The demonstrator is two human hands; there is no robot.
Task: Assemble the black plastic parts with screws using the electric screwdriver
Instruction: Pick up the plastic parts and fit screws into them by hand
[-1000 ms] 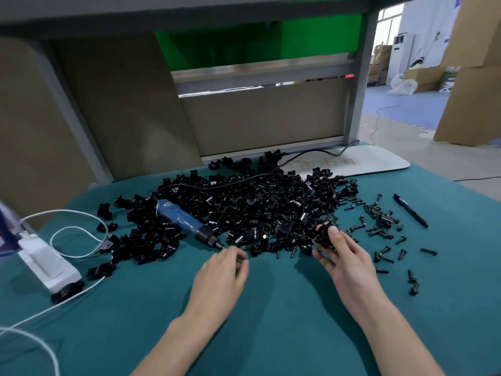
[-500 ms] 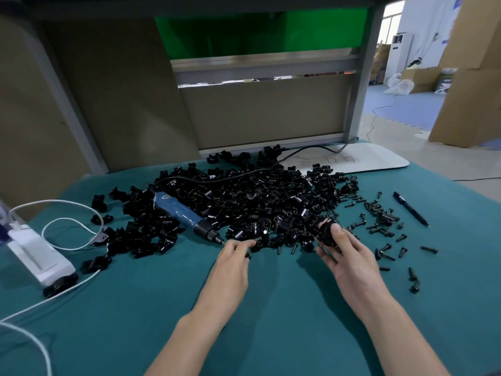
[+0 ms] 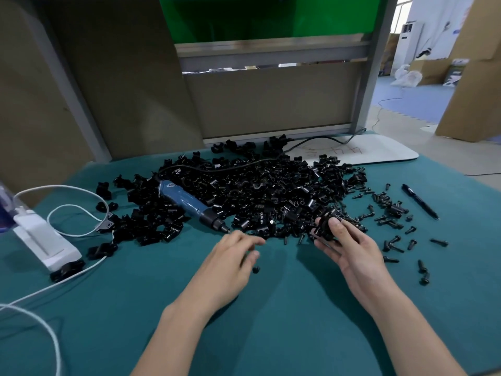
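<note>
My right hand (image 3: 349, 248) grips a black plastic part (image 3: 324, 226) at the pile's (image 3: 271, 191) near side. My left hand (image 3: 233, 256) hovers apart, fingers blurred, so I cannot tell if it pinches anything. The electric screwdriver (image 3: 187, 203) lies slanted toward the desk's (image 3: 271, 321) far-left corner, bit just beside my nearer left hand.

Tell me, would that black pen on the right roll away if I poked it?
Probably a little. The pen looks round and slim, so a sideways poke could roll it, though the soft-looking teal cloth might slow it. It seems stiff and light, so it should lift without bending.
</note>
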